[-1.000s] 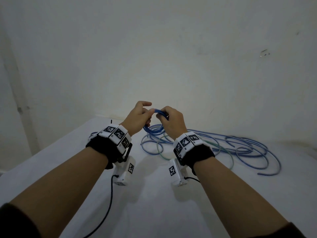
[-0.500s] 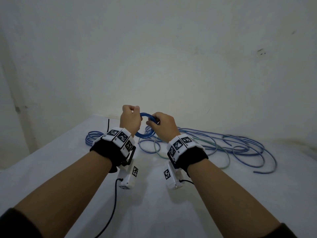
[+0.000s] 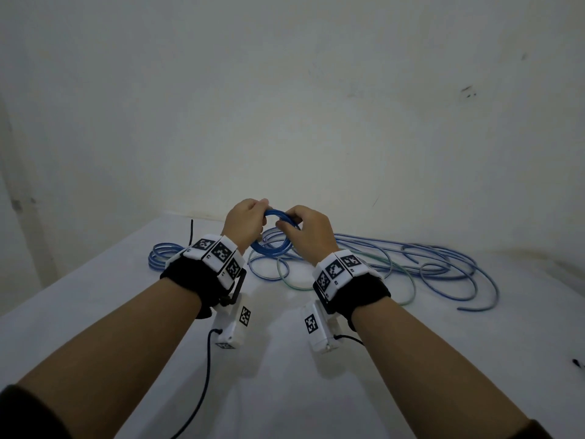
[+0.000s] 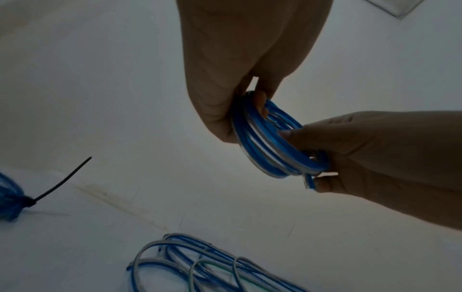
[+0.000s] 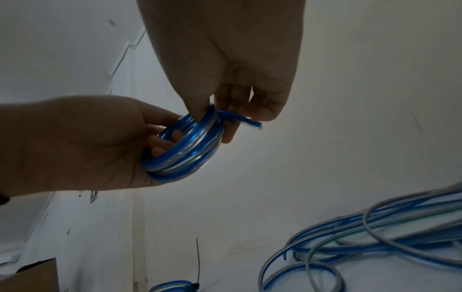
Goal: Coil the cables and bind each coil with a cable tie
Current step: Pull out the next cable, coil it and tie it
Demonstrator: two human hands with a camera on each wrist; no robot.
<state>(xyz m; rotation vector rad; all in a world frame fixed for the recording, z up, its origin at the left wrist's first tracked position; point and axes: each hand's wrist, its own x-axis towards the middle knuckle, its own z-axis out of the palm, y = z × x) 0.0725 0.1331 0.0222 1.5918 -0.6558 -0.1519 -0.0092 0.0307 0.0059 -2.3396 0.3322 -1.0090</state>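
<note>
Step now: I am winding a blue cable into a small ring (image 3: 271, 233), and the winding looks almost done.
My left hand (image 3: 245, 221): its fingers are curled round one side of the ring, some poking through the hole.
My right hand (image 3: 308, 231): its thumb and fingers pinch the other side, where the loose cable end (image 5: 246, 119) sticks out past my fingertips.
Where the ring is: up in the air, right between my two hands.
Other cables (image 3: 411, 267): a messy pile on the table (image 3: 95, 312), under and beyond my right fingers.
Finished coil (image 3: 164, 258): beyond my left wrist, with a black cable tie (image 4: 62, 182) on it.
Next move: I think I must hold the ring tight in one hand and fetch a tie. I see no spare tie.
What changed: half a second back my hands were in about the same spot; the ring now looks tighter.
</note>
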